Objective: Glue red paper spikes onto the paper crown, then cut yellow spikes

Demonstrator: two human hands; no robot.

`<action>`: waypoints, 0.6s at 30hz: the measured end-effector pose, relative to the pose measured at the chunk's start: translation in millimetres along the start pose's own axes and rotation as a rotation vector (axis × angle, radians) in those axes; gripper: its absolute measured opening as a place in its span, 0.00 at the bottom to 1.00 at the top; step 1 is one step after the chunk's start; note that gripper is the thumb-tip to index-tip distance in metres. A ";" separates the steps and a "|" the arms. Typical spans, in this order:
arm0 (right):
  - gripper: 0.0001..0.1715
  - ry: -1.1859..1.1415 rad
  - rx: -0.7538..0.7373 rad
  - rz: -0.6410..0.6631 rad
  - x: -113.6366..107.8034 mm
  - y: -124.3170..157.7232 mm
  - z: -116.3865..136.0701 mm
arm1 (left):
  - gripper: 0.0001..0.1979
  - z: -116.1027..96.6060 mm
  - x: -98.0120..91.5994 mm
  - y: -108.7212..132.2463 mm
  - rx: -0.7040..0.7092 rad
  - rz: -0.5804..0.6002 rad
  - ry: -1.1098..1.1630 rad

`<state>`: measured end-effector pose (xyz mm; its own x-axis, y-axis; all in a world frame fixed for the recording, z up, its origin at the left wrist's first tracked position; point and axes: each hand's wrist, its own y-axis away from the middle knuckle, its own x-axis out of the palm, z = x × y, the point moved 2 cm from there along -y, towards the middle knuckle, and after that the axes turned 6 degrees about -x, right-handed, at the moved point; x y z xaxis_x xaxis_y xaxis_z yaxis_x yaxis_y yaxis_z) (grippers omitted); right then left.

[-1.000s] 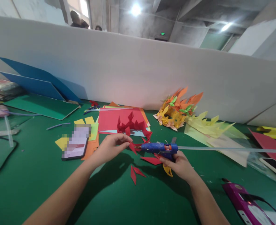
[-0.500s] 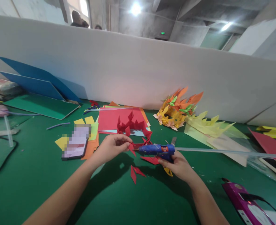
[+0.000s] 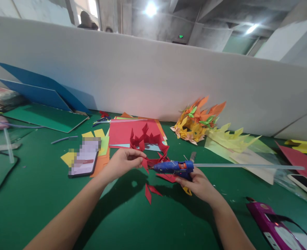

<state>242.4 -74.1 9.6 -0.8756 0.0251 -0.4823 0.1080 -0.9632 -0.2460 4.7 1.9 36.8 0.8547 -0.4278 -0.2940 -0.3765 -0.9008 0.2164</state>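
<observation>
My right hand [image 3: 199, 184] is wrapped round the handle of a blue hot glue gun [image 3: 173, 167], with a long clear glue stick [image 3: 247, 166] poking out of its back. Its nozzle points left, at a small folded red paper piece [image 3: 145, 164] that my left hand [image 3: 126, 162] pinches between thumb and fingertips. Just behind the hands stands a red paper crown [image 3: 145, 137] with pointed tips. Loose red paper diamonds [image 3: 148, 193] lie on the green table in front of the gun, and another red piece [image 3: 166, 177] is partly under it.
A phone [image 3: 85, 158] rests on coloured paper at left. Red sheets [image 3: 121, 132] lie behind the crown. An orange-yellow paper crown [image 3: 192, 125] and a pale yellow strip [image 3: 231, 137] are at back right. A magenta power strip [image 3: 266, 218] with a cable sits front right.
The red piece in my left hand has shifted slightly left, with the nozzle still close to it. The glue stick's far end has moved left a little.
</observation>
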 end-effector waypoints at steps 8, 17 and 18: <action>0.16 0.013 0.018 -0.016 -1.5 0.6 3.0 | 0.08 -1.6 -1.3 -0.2 0.017 0.002 -0.019; 0.16 0.020 0.013 -0.020 -2.8 3.1 -1.8 | 0.08 -7.9 -2.1 4.1 0.002 -0.009 -0.006; 0.15 0.023 0.010 -0.016 -2.8 3.1 -1.9 | 0.07 -8.3 -1.9 4.4 -0.005 -0.015 0.001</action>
<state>246.1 -76.7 8.6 -0.8664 0.0465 -0.4972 0.0892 -0.9652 -0.2458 4.4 -0.6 46.0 0.8604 -0.4146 -0.2965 -0.3620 -0.9065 0.2171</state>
